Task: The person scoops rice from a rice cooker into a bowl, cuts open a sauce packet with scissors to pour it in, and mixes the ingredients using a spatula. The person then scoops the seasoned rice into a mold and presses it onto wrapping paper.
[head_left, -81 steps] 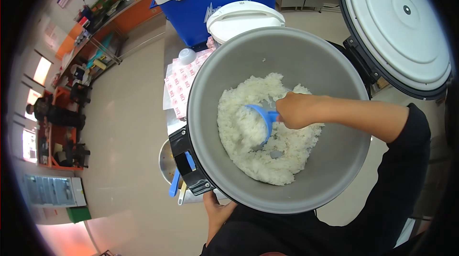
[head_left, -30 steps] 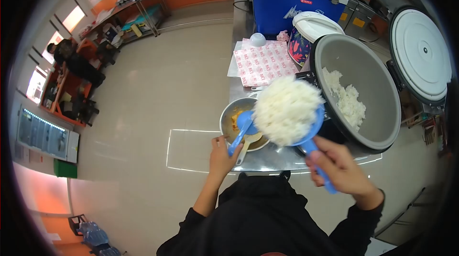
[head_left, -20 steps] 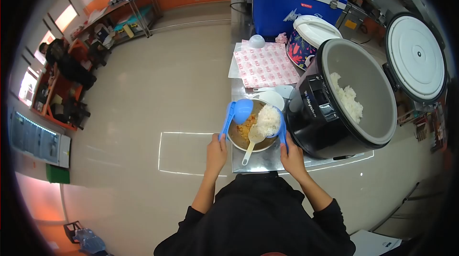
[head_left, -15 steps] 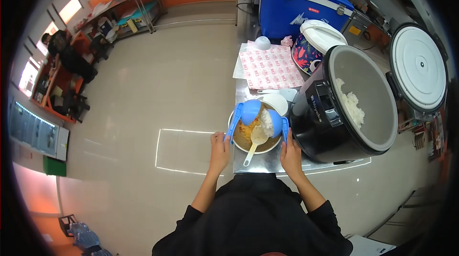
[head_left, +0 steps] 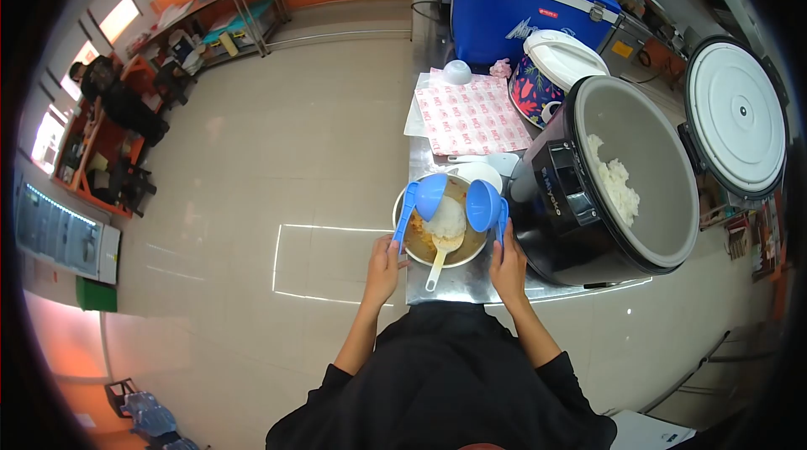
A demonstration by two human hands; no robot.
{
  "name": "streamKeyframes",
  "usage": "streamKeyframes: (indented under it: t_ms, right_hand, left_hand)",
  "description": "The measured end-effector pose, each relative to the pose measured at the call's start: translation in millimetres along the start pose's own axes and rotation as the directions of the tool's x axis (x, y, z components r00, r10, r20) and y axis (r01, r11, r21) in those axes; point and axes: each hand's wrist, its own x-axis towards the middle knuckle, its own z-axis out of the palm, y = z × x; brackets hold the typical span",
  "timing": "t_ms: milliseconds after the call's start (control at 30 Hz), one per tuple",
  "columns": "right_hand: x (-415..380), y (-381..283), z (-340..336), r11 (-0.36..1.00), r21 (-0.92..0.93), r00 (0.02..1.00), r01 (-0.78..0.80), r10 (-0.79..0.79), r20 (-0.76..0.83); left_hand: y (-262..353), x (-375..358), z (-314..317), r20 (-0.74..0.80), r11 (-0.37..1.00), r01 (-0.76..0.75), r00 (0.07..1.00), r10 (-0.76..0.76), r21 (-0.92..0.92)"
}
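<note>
My left hand (head_left: pixel 382 272) is closed on the handle of a blue round-cupped rice scoop (head_left: pixel 430 197). A matching blue scoop (head_left: pixel 482 205), its hollow turned toward the other, is gripped in my right hand (head_left: pixel 508 272). Both cups hang over a metal bowl (head_left: pixel 398 213). Between them a rounded mound of white rice (head_left: pixel 446 219) sits in the bowl, beside orange-yellow food (head_left: pixel 418 240). A pale rice paddle (head_left: pixel 436 269) leans on the bowl's near rim, its blade against the rice.
The open rice cooker (head_left: pixel 551 198) stands close on the right, with rice inside and its lid (head_left: pixel 740 109) swung back. Behind the bowl lie a white plate (head_left: pixel 481 172), a spatula (head_left: pixel 496 161) and printed paper (head_left: pixel 475 118). A flowered container (head_left: pixel 534 88) and blue cooler (head_left: pixel 530 17) stand farther back.
The two scoops have moved apart. The rice that was in the right scoop now rests as a mound in the bowl, and the scoop's cup looks bare.
</note>
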Motion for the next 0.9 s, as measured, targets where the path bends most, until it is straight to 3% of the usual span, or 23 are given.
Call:
streamKeyframes:
  t_ms: [67,100,167,200,267,333,367,400,433,467,500,567,600,633,700,767,800,900]
  right_hand:
    - [2.7,1.6,2.8,0.978,-0.098,0.970,0.183,-0.196,-0.145]
    - [-0.6,1.8,-0.4,0.979,-0.097,0.970,0.182,-0.195,-0.146]
    - [-8.3,-28.0,-28.6,0.974,0.200,0.988,-0.110,0.085,0.127]
    - [-10.6,-48.4,-50.5,0.973,0.200,0.988,-0.116,0.093,0.120]
    - [-12.8,-94.3,-108.6,0.679,0.640,0.906,-0.358,0.089,0.413]
    - [-12.1,-111.8,-170.1,0.717,0.661,0.954,-0.220,0.016,0.299]
    - [-13.2,-109.3,-197.1,0.773,0.633,0.998,-0.039,0.002,0.059]
    - [-13.9,-105.2,-222.2,0.814,0.576,0.978,0.077,0.052,-0.204]
    - [-6.3,-91.5,-254.7,0.929,0.323,0.927,0.180,-0.050,-0.372]
    - [4.5,-97.1,-282.9,0.993,0.103,0.869,0.056,0.003,-0.494]
    - [23.9,-83.6,-306.0,0.964,-0.238,0.841,0.122,-0.228,-0.490]
    - [54.9,-56.4,-332.1,0.839,-0.522,0.899,0.151,-0.336,-0.280]
    - [64.8,-46.0,-335.2,0.862,-0.491,0.964,0.127,-0.223,-0.142]
    - [73.3,-37.4,-335.4,0.856,-0.503,0.960,0.118,-0.227,-0.162]
    - [92.1,-24.4,-339.5,0.975,-0.185,0.993,0.119,-0.112,0.048]
    - [103.5,-9.4,-363.0,0.968,-0.184,0.984,0.173,-0.177,-0.007]
    - [108.8,-0.8,-373.7,0.961,-0.176,0.972,0.213,-0.226,-0.057]
    - [127.8,14.9,-410.2,0.932,-0.204,0.954,0.299,-0.298,0.036]
  left_hand:
    - [0.1,-0.8,-0.1,-0.032,1.000,0.011,0.999,-0.011,-0.017]
    - [0.2,-1.0,-0.4,-0.031,1.000,0.011,0.999,-0.012,-0.016]
    - [-0.1,-2.1,-1.6,-0.039,0.999,0.023,0.999,-0.022,0.041]
    - [-0.6,-2.6,-1.6,-0.029,0.999,0.023,0.999,-0.022,0.044]
    - [-3.1,-2.9,1.9,-0.045,0.987,-0.070,0.996,0.077,0.144]
    - [-5.6,-4.8,6.9,-0.061,0.983,-0.068,0.995,0.080,0.173]
    - [-5.9,-5.3,11.2,-0.097,0.977,-0.060,0.992,0.081,0.202]
    - [-5.3,-6.1,14.8,-0.105,0.972,-0.078,0.989,0.103,0.220]
    - [-4.8,-7.8,16.7,-0.115,0.966,-0.096,0.985,0.126,0.239]
    - [-7.3,-8.5,17.9,-0.135,0.970,-0.085,0.984,0.118,0.228]
    - [-9.8,-9.5,19.1,-0.161,0.973,-0.072,0.981,0.109,0.218]
    - [-5.5,-12.3,24.7,-0.181,0.971,-0.086,0.975,0.127,0.221]
    - [-3.9,-14.4,27.9,-0.193,0.961,-0.105,0.968,0.157,0.255]
    - [-2.9,-15.4,31.6,-0.207,0.949,-0.124,0.960,0.189,0.290]
    - [-4.3,-16.4,38.4,-0.229,0.938,-0.160,0.944,0.236,0.309]
    - [-5.8,-21.8,43.7,-0.280,0.927,-0.171,0.921,0.271,0.335]
    - [-6.0,-25.1,45.3,-0.313,0.953,-0.116,0.927,0.205,0.281]
    - [-0.8,-35.6,64.6,-0.402,0.984,-0.013,0.911,0.086,0.180]
